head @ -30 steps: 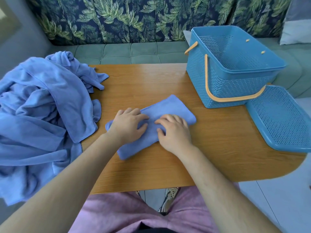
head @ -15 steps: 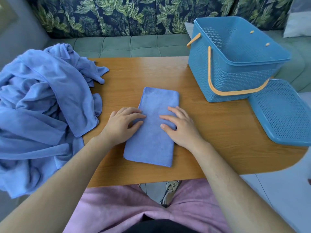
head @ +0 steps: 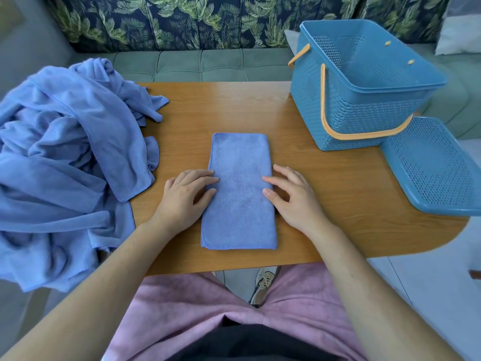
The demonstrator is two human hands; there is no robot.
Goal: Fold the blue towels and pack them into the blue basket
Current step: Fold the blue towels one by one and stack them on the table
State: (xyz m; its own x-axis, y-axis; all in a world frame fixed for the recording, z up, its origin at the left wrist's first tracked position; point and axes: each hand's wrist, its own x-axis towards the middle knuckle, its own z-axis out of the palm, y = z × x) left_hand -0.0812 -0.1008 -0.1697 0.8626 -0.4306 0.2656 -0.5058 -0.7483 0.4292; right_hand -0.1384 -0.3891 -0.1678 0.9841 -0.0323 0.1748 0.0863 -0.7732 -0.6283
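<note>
1. Wooden table point(head: 338, 194): left hand point(head: 186, 196) and right hand point(head: 291, 198), fingers relaxed and flat, flank the folded towel point(head: 239, 204), fingertips on its edges.
2. Risk: a one-sided lift would unfold it.
3. Blue basket point(head: 312, 113) stands well apart, apparently empty; unfolded pile point(head: 65, 152) overhangs the left edge, may slide.

The folded blue towel point(head: 240, 188) looks like soft, matt, napped cloth. The blue perforated basket point(head: 346, 108) – smooth plastic – stands on a wood-grain tabletop point(head: 325, 183) with slight sheen.

Wood table point(head: 208, 105); perforated blue lid point(head: 429, 165) at its right edge; green sofa point(head: 203, 65) w/ leaf-print back beyond far edge.
</note>
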